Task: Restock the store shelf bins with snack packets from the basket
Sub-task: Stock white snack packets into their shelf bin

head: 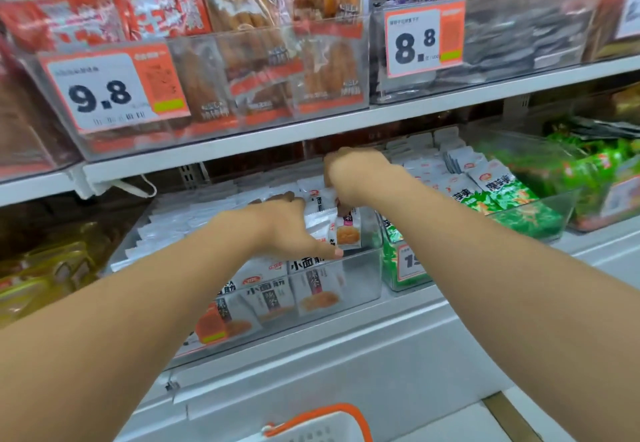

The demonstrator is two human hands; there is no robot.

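- Two bare forearms reach forward into a clear, hard-plastic rectangular bin point(360, 270) sitting on the lower white metal shelf point(346, 348).
- The bin is packed with small, flat, glossy white snack packets point(315, 289) printed with black characters and an orange food picture; they stand upright in rows, faces to the front.
- The left hand point(291, 230) lies over the packets with fingers spread and fairly straight, thumb tip at the bin's front rim, pressing on the stack.
- The right hand point(353, 174) hovers above and behind it, fingers curled downward, pinching the top of one white packet point(348, 230) that hangs upright over the bin's right end; the grip is blurred, so this looks likely rather than certain.
- Just to the right, a second clear bin point(540, 213) holds crinkly green foil packets.
- The upper shelf carries clear bins of red-and-orange sausage-like packs, with orange-bordered paper price cards reading 9.8 point(114, 88) and 8.8 point(424, 39).
- At the bottom edge, the white perforated plastic basket with an orange handle point(311, 422) sits below the shelf.
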